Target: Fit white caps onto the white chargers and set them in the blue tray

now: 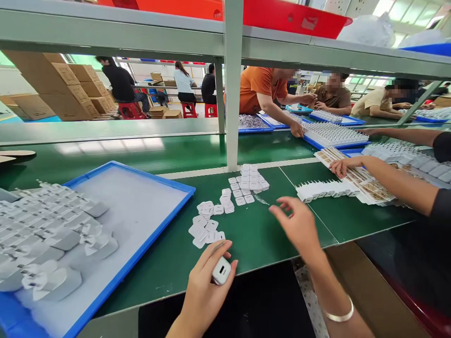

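Observation:
My left hand [207,286] is wrapped round a white USB charger [221,271], its port face turned toward me, at the front edge of the green table. To the right, my right hand [298,225] hovers over the table with its fingers apart and nothing visible in them. A clear plastic scrap [260,199] lies just beyond its fingertips. White square pieces [206,225] are scattered past my left hand, and neat stacks of similar pieces [251,178] stand farther back. On the left, a blue-rimmed tray [155,225] bears many white chargers with plug pins [66,234].
A grey post [232,89] rises behind the stacks and supports a shelf [141,40]. At right, a co-worker's hand [347,165] rests on a sheet of parts beside a row of white chargers [326,190]. Other people work across the table around trays of chargers [331,134].

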`<move>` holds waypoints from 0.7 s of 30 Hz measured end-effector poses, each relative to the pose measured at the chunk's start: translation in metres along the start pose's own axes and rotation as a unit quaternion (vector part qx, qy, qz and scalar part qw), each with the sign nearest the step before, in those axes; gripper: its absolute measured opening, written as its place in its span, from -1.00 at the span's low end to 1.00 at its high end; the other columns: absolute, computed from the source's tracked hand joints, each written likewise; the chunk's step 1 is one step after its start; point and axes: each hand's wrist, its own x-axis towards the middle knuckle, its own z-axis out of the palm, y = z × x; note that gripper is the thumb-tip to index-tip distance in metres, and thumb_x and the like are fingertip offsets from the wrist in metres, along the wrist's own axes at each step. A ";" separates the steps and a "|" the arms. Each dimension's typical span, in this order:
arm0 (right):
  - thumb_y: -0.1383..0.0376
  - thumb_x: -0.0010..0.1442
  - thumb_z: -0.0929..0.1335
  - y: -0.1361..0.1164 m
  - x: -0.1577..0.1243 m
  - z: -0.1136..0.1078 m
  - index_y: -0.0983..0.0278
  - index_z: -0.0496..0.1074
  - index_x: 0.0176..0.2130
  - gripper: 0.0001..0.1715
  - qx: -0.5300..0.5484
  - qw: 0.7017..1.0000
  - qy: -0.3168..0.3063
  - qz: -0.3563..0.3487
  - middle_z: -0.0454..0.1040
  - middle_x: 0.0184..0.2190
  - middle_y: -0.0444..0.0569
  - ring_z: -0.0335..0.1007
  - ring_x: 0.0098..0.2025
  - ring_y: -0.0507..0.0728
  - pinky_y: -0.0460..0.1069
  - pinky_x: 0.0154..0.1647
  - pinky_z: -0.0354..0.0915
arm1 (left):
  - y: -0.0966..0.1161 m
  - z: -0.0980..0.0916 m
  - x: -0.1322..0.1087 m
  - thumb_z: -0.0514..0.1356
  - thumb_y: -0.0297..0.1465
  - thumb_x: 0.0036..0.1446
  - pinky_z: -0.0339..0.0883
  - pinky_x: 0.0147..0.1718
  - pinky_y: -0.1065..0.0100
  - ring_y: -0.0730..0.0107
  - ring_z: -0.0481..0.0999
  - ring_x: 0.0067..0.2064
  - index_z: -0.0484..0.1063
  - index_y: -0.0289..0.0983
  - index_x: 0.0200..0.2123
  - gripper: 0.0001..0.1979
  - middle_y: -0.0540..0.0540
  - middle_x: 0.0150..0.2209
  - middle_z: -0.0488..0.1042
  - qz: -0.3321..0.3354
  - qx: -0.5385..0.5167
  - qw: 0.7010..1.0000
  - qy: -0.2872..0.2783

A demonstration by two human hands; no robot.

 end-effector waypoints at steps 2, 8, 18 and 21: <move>0.11 0.20 0.35 0.028 0.032 -0.008 0.38 0.37 -0.01 -0.53 -0.192 0.971 0.111 0.083 0.45 -0.10 0.23 0.30 -0.01 0.37 0.11 -0.13 0.26 | 0.003 -0.003 0.002 0.24 -0.47 0.16 0.46 -0.04 0.33 0.34 0.55 -0.11 0.37 -0.22 0.07 -0.61 -0.08 -0.25 0.51 -0.022 -0.029 0.999 0.014; 0.21 0.18 0.34 0.061 0.059 -0.005 0.59 0.31 -0.03 -0.48 -0.305 0.932 0.102 0.167 0.35 -0.04 0.53 0.26 0.04 0.54 0.19 -0.13 0.22 | 0.007 0.002 0.007 0.28 -0.43 0.13 0.51 -0.19 0.36 0.37 0.56 -0.20 0.39 -0.17 0.04 -0.61 -0.14 -0.06 0.47 -0.028 -0.086 0.996 0.006; 0.06 0.13 0.35 0.001 -0.008 -0.011 0.21 0.36 -0.23 -0.69 -0.054 0.987 -0.109 0.103 0.59 -0.36 -0.02 0.50 -0.36 0.21 0.01 -0.34 0.28 | 0.005 0.017 0.008 0.14 -0.59 0.19 0.48 -0.01 0.27 0.27 0.47 0.07 0.28 -0.24 0.15 -0.54 -0.23 0.05 0.42 0.034 -0.068 0.996 -0.047; 0.10 0.16 0.35 -0.034 -0.044 -0.007 0.20 0.40 -0.22 -0.74 0.043 0.983 -0.175 0.027 0.58 -0.41 -0.05 0.51 -0.40 0.19 -0.01 -0.36 0.29 | 0.003 0.019 0.008 0.18 -0.54 0.19 0.35 0.15 0.09 0.12 0.30 0.25 0.17 -0.26 0.24 -0.45 -0.27 0.15 0.35 0.051 -0.062 0.995 -0.068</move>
